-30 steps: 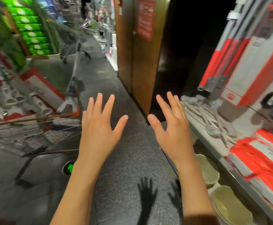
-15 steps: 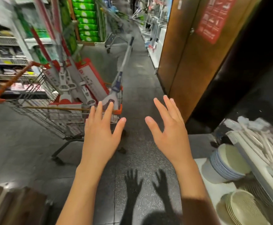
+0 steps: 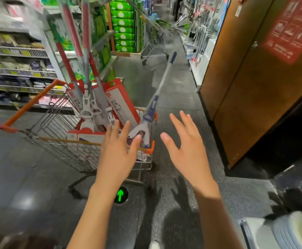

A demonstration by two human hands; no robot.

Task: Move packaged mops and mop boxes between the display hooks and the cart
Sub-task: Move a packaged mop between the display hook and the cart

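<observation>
The cart (image 3: 38, 126), a wire basket with orange rails, stood in the aisle and held the task's goods. Behind the cart ran blurred store shelves (image 3: 15, 51) and a stack of green cartons (image 3: 122, 24); to the right of the cart rose a brown door (image 3: 254, 87) with a red notice. Inside the cart, red-handled packaged mops (image 3: 90, 105) stood upright against red-and-white mop boxes (image 3: 117, 103), and at the cart's near right corner a blue-and-white mop (image 3: 157, 94) leaned with its handle angled out over the aisle. No display hooks showed clearly.

Both hands were empty, fingers spread and straight. The left hand (image 3: 117, 150) hovered before the cart's near rim, over the foot of the blue-and-white mop; whether it touched anything could not be told. The right hand (image 3: 188, 146) hung in the air just right of the cart.

The step in hand looked like a reach into the cart for the next item. The next move would likely call for closing on one mop's shaft or head and lifting it clear of the rim without snagging its neighbours.
</observation>
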